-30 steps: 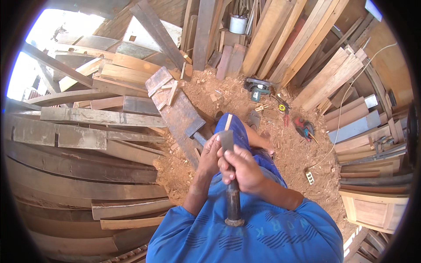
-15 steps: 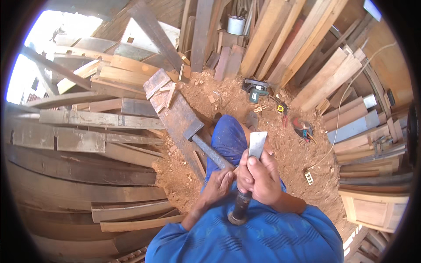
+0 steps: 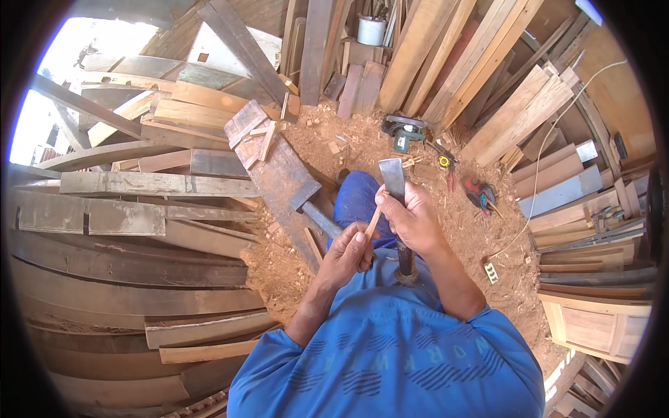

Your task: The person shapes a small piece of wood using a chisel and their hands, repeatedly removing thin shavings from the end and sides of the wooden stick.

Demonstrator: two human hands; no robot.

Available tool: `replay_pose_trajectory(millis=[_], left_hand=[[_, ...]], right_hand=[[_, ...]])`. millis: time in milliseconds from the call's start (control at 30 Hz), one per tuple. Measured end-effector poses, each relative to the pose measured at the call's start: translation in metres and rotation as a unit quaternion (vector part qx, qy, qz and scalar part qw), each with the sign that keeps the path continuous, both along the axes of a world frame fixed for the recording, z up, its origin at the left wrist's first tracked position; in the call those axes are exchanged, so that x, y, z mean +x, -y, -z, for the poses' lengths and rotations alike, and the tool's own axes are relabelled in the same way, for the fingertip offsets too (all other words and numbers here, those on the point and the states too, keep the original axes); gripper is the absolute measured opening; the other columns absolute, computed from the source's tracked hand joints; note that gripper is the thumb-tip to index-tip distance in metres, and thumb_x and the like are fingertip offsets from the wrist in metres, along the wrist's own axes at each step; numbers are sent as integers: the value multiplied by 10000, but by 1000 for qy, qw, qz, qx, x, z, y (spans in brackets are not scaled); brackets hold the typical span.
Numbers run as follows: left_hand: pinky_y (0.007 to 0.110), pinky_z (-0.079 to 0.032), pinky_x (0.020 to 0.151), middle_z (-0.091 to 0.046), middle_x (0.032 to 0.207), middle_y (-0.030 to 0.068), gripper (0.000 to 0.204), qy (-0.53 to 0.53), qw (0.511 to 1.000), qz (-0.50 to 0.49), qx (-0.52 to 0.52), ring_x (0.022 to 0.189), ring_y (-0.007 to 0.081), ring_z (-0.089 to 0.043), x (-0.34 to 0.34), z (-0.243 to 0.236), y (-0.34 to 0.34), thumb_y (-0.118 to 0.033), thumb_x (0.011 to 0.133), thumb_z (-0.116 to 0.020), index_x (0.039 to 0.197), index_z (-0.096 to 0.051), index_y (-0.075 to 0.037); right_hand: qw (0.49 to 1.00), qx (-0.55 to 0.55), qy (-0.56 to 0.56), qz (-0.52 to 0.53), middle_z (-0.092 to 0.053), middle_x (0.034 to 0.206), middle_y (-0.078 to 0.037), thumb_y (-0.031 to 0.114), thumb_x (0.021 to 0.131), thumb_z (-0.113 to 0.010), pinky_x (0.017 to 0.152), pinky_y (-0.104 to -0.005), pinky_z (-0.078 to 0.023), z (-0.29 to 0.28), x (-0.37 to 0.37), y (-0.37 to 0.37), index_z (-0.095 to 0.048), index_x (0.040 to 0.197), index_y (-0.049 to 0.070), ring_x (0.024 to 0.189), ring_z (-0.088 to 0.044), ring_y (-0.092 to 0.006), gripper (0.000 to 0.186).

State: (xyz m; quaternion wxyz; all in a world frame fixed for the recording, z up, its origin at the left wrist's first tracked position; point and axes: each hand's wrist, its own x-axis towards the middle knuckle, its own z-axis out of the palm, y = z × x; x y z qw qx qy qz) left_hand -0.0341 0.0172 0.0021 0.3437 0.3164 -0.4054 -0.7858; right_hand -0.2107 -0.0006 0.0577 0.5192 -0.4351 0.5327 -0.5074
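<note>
My right hand [image 3: 416, 217] is closed round a chisel [image 3: 393, 177]. Its flat metal blade points up and away, and its dark handle reaches down toward my blue shirt. Pinched in my left hand [image 3: 348, 249] is a thin wood strip [image 3: 374, 221], slanting up to my right thumb beside the blade. A hammer [image 3: 305, 196] with a dark, blocky head rests on a worn board [image 3: 280, 177] to the left of my blue-covered knee; its handle runs toward my left hand, which hides the end. Small wood offcuts [image 3: 267, 141] lie on the board's far end.
Sawdust and shavings [image 3: 460, 244] cover the ground. Beyond my knee lie a green power tool [image 3: 402, 137], a yellow tape measure [image 3: 444, 161] and red-handled pliers [image 3: 451, 182]. A power strip [image 3: 492, 273] with a cable is at right. Stacked planks [image 3: 125, 221] crowd the left.
My right hand and the chisel have shifted up, and the blade now leans left. The hands are slightly farther apart, with the wood strip plainly visible between them.
</note>
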Motion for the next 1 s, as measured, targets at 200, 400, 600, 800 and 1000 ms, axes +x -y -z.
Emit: replay_pose_trajectory(millis=[200, 400, 600, 800, 1000], left_hand=[[211, -281, 447, -415, 584, -26, 346, -11, 1000, 7, 17, 477, 54, -335, 10, 9, -3, -323, 1050, -346, 920, -529, -59], [224, -263, 421, -386, 553, -40, 381, 35, 999, -39, -11, 443, 56, -317, 2, 3, 5, -366, 1046, -343, 880, -522, -73], [241, -327, 446, -470, 608, -32, 394, 33, 988, -130, 71, 481, 78, -411, -17, -19, 46, -391, 1032, -368, 906, -559, -71], [278, -428, 594, -538, 706, 13, 424, 203, 946, -114, -225, 638, 110, -504, -7, -32, 50, -350, 1041, -320, 860, -558, -49], [296, -404, 605, -483, 710, 16, 414, 215, 948, -97, -215, 684, 98, -445, 9, -10, 22, -322, 1047, -306, 829, -521, -42]], right_hand=[[998, 39, 41, 0, -505, 686, 39, 231, 941, -607, 503, -219, -369, 10, 0, 1, -596, 970, 45, 603, -445, -28, 189], [993, 28, 106, 53, -563, 789, -38, 214, 1006, -468, 482, -218, -416, 3, 11, 7, -511, 1123, 38, 551, -481, -57, 216], [919, 74, 386, -6, -590, 821, -94, 202, 1014, -403, 472, -268, -472, 5, 41, -16, -453, 1138, 39, 514, -519, -112, 210], [912, 140, 377, -77, -424, 707, 6, 246, 1017, -419, 460, -242, -422, -21, 60, -39, -454, 1072, 77, 489, -388, -47, 181], [925, 136, 348, -63, -399, 686, 16, 250, 1022, -406, 453, -240, -417, -25, 55, -43, -454, 1046, 80, 485, -379, -45, 179]])
